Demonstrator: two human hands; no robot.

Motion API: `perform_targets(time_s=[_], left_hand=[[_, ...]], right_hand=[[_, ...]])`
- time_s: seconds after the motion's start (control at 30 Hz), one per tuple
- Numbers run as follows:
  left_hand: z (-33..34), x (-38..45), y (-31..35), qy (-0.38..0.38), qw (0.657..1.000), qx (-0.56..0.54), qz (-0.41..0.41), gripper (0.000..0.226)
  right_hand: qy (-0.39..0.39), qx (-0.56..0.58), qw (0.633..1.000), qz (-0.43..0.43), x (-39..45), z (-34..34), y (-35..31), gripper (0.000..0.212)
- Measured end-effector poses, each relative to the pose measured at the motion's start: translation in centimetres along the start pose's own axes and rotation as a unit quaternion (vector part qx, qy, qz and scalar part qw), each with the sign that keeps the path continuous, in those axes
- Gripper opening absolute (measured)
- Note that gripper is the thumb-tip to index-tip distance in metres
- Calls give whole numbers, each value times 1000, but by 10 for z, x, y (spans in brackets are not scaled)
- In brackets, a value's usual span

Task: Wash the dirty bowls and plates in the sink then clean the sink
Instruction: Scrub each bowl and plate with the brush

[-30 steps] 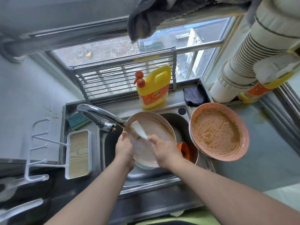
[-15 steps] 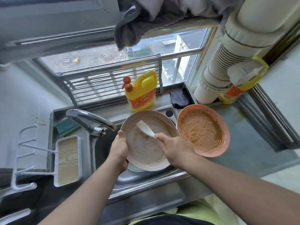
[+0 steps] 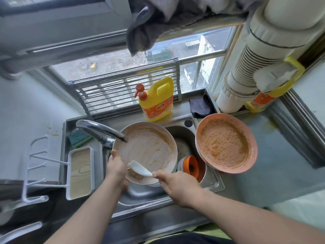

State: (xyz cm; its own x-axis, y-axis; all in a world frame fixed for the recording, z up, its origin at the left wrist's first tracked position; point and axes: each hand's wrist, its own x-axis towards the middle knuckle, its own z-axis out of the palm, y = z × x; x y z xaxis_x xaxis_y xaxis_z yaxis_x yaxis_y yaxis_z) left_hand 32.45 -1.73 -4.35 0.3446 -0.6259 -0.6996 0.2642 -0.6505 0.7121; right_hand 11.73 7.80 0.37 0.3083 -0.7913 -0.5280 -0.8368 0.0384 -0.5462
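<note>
Cream plate (image 3: 149, 148): tilted over the sink (image 3: 216, 180), just right of the tap (image 3: 98, 128), smeared with orange sauce.
Left hand (image 3: 116, 169): fingers curled round the plate's near-left rim, thumb on the face.
Right hand (image 3: 175, 184): closed round the white brush (image 3: 140, 170) handle, bristles on the plate's lower edge.
Handling: stiff, probably light; greasy and wet, so likely slippery; take it at the rim with the thumb on top.
Pink bowl (image 3: 226, 144): right of the tap, on the sink's right edge, foamy orange inside, unwashed.
Orange cup (image 3: 190, 165): in the sink, between plate and pink bowl.
Soap bottle (image 3: 156, 101): behind the tap, upright.
</note>
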Motion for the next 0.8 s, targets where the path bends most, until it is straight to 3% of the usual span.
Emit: perform_targets(time_s=[0.07,0.17,0.23,0.37,0.53,0.67,0.8], left_hand=[[-3,0,0,-10,1000,-5,-10,29],[5,-2,-2,-48,999,5,1,36],[25,-10,-5,-85,996,32,26,39],[86,-46,-16,-147,980,115,65,31],[165,-75,-43,-210,939,247,112,23],[206,-78,-54,-233,885,375,150,38],[207,-62,-51,-311,842,416,142,54]], right_hand=[[62,-21,997,40,9,-17,25,34],[202,53,974,88,5,-59,69,23],[249,83,960,94,-10,-79,94,22],[283,145,940,119,-49,-88,139,20],[303,121,911,251,-87,-86,209,22],[293,123,898,306,-93,-88,238,15],[323,113,882,325,-93,-83,239,12]])
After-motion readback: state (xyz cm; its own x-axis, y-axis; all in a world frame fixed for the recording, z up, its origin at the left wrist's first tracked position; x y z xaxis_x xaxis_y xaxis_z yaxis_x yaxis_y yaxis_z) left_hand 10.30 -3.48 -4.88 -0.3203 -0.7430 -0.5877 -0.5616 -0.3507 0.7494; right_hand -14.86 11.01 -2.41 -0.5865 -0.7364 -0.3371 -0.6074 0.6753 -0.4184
